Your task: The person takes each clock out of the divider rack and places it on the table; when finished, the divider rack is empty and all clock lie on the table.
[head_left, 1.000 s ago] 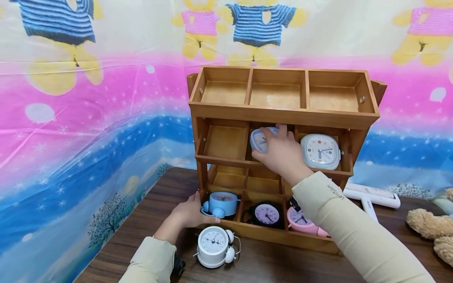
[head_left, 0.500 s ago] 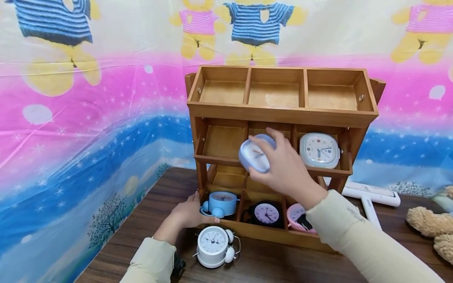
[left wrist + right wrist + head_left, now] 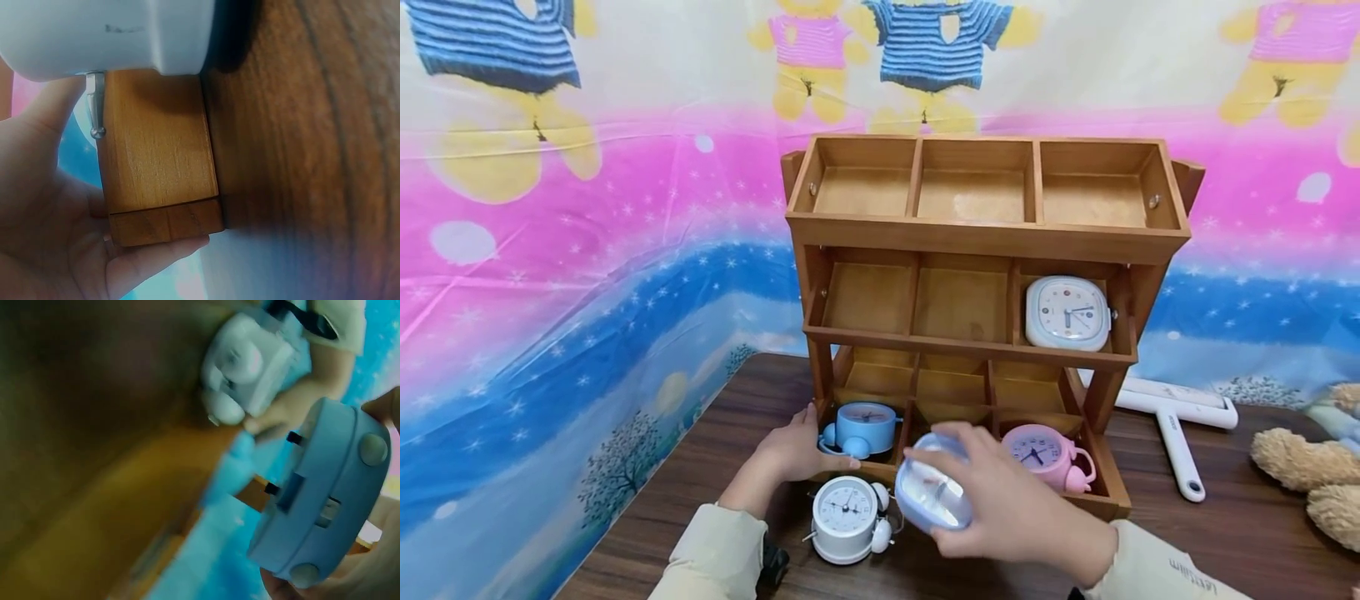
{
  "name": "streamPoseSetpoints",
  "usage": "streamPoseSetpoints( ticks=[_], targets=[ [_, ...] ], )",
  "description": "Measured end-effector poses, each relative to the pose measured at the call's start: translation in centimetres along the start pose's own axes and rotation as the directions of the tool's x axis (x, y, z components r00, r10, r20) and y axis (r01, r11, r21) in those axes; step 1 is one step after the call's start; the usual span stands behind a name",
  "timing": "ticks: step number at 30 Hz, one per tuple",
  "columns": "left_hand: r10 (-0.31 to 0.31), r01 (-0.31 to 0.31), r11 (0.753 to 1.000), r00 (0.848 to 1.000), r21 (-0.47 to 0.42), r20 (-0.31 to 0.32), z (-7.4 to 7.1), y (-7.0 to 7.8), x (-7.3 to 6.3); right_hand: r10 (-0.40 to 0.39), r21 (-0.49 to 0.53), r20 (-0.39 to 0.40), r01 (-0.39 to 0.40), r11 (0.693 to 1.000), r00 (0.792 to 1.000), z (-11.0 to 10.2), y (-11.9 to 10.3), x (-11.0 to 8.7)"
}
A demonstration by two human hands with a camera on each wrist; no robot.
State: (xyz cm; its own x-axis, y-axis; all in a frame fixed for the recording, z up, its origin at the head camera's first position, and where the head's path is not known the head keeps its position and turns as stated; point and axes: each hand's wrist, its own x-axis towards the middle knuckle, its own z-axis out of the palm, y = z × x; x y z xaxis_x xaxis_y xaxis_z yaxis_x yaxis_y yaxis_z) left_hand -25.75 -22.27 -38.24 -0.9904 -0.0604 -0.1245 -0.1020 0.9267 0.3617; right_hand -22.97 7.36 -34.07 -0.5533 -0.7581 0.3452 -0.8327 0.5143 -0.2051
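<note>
Holding the lavender clock (image 3: 927, 502) before the rack (image 3: 985, 232)'s lower front edge, likely a carry: your right hand (image 3: 1011, 510) grips it, left hand (image 3: 788, 452) grips the lower left corner. Next probably: clear the white clock (image 3: 842, 518).

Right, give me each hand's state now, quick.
Left hand: closed on the wooden rack, at its lower corner.
Right hand: closed, holding a pale blue clock.

Behind and left of the brown, wood-grained table (image 3: 1247, 529) hangs a creased cloth (image 3: 685, 192), cream with yellow figures (image 3: 493, 162) at the top, then pink, then starry blue. Left of the table, a dark tree (image 3: 625, 458) is printed low.
</note>
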Motion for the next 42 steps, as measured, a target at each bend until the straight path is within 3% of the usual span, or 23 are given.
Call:
streamPoseSetpoints(
  ticks=[4,7,13,19,25,36,39,42],
  targets=[
    [0.002,-0.002,1.0,1.0,0.002,-0.007,0.0,-0.1,0.0,0.031,0.105,0.169,-0.049,0.993,0.985,1.5,0.5,-1.3],
    [0.006,-0.006,1.0,1.0,0.004,-0.011,-0.1,-0.1,0.0,0.048,0.14,0.248,-0.085,0.986,0.968,2.1,0.8,-1.8],
    [0.009,-0.009,1.0,1.0,-0.002,-0.004,-0.1,0.0,-0.1,0.008,0.136,0.272,-0.046,0.99,0.962,2.9,1.5,-2.5],
    [0.011,-0.011,1.0,1.0,-0.005,-0.001,-0.2,0.1,-0.1,-0.06,0.143,0.339,0.012,0.99,0.939,3.4,2.1,-3.0],
    [0.01,-0.01,1.0,1.0,0.001,-0.004,-0.2,0.1,-0.1,-0.023,0.159,0.366,-0.038,0.986,0.93,3.5,2.5,-3.0],
    [0.004,-0.004,1.0,1.0,-0.008,-0.014,-0.2,0.1,-0.1,-0.051,0.115,0.357,0.01,0.993,0.933,3.3,2.5,-3.0],
    [0.007,-0.007,1.0,1.0,-0.006,-0.017,-0.1,0.1,0.0,-0.056,0.082,0.304,0.032,0.996,0.951,2.9,2.2,-2.8],
    [0.008,-0.008,1.0,1.0,-0.012,-0.014,0.0,0.1,-0.1,-0.069,0.018,0.184,0.067,0.998,0.981,2.0,2.0,-2.3]
  ],
)
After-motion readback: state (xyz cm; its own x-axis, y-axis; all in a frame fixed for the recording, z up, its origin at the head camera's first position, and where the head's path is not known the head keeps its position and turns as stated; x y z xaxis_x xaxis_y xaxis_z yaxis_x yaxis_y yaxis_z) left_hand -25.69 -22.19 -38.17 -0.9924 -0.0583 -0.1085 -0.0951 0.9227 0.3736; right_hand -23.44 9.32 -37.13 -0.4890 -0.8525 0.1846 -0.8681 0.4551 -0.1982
